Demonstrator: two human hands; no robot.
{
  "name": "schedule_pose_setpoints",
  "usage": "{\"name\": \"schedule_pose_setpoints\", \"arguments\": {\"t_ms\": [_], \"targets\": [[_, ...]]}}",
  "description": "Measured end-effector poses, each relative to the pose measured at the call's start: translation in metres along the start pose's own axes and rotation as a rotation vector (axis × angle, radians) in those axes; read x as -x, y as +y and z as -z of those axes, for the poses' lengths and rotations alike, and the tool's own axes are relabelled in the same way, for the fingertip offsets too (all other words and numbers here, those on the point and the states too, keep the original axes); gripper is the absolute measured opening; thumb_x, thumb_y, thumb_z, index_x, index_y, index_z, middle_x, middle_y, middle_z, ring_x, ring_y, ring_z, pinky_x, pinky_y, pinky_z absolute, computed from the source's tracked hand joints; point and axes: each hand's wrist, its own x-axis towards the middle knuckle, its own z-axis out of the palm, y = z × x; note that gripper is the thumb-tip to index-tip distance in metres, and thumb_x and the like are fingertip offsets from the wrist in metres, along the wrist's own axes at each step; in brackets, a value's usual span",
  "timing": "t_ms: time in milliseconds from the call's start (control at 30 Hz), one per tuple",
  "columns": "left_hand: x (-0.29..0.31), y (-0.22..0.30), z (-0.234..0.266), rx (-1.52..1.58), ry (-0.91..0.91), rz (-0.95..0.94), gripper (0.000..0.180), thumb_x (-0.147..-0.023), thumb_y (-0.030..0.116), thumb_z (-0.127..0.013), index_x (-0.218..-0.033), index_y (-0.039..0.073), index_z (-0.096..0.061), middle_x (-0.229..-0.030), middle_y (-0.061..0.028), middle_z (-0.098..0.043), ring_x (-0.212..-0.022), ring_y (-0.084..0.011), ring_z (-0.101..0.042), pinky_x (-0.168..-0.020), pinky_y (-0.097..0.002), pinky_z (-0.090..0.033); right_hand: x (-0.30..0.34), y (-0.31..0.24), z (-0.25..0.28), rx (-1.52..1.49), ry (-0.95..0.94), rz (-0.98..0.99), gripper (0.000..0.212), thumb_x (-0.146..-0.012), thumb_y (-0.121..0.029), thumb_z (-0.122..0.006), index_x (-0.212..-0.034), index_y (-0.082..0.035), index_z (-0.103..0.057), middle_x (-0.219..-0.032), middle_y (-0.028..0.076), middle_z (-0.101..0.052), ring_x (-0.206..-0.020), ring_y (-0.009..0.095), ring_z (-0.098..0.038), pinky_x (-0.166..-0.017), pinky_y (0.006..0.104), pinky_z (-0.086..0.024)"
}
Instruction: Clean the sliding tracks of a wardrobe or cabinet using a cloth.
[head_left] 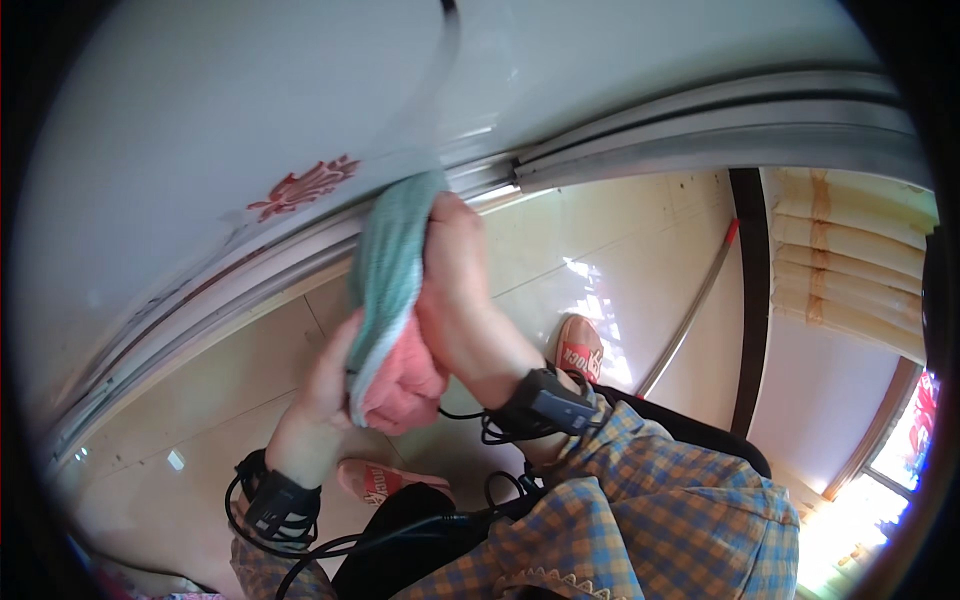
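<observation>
A folded cloth (388,262), green on one side and pink on the other, hangs between my two hands. Its upper end lies against the metal edge strip (330,235) of a glossy white panel (210,110). My right hand (458,255) grips the cloth's upper right side close to that strip, its fingertips hidden by the fabric. Lower down, my left hand (328,385) holds the cloth's left edge, most of its fingers covered by it. A red flower decal (303,188) shows on the panel, left of the cloth.
A grey metal rail (720,145) runs along the panel to the upper right. Tiled floor (540,240) lies below, with my pink shoes (580,345) on it. A red-tipped pole (690,310) leans at the right, near a cream curtain (850,245). Black cables (400,530) trail from my wrist straps.
</observation>
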Motion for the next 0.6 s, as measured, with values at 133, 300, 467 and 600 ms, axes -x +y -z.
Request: {"name": "schedule_pose_setpoints", "arguments": {"t_ms": [133,300,467,600], "targets": [[0.008,0.002,-0.003,0.088,0.146,-0.112,0.052,-0.098,0.046,-0.038,-0.121,0.002,-0.054,-0.112,-0.0111,-0.063,-0.098,-0.0187,-0.062,-0.089,-0.0353,-0.049,0.003,0.007,-0.008,-0.267,-0.038,-0.012,0.022,-0.095,-0.016,-0.043,-0.089,0.0,-0.057,-0.081,0.008,-0.06,-0.071,0.017,-0.056,-0.066,0.0299,-0.047],[-0.036,0.016,-0.031,-0.07,-0.146,0.05,0.055,-0.097,0.049,-0.039,-0.109,-0.001,-0.058,-0.091,-0.0157,-0.064,-0.069,-0.0222,-0.062,-0.054,-0.0301,-0.051,-0.027,-0.039,0.019,-0.195,-0.017,0.111,0.023,-0.091,-0.019,-0.042,-0.087,-0.003,-0.058,-0.082,0.009,-0.06,-0.072,0.02,-0.057,-0.069,0.0329,-0.047],[-0.072,0.011,-0.044,-0.067,-0.229,0.089,0.053,-0.097,0.049,-0.039,-0.113,0.003,-0.058,-0.099,-0.0104,-0.066,-0.085,-0.0183,-0.064,-0.075,-0.0322,-0.053,-0.047,-0.053,0.04,-0.157,0.013,0.125,0.025,-0.091,-0.023,-0.043,-0.086,-0.004,-0.058,-0.081,0.009,-0.061,-0.072,0.023,-0.057,-0.069,0.0357,-0.048],[-0.045,0.009,-0.035,0.046,-0.388,0.185,0.052,-0.098,0.047,-0.037,-0.117,0.003,-0.056,-0.102,-0.0099,-0.065,-0.087,-0.0187,-0.064,-0.079,-0.0317,-0.052,-0.02,-0.048,0.033,-0.227,-0.041,-0.103,0.027,-0.093,-0.023,-0.042,-0.087,-0.003,-0.058,-0.081,0.01,-0.061,-0.072,0.025,-0.058,-0.069,0.037,-0.049]]}}
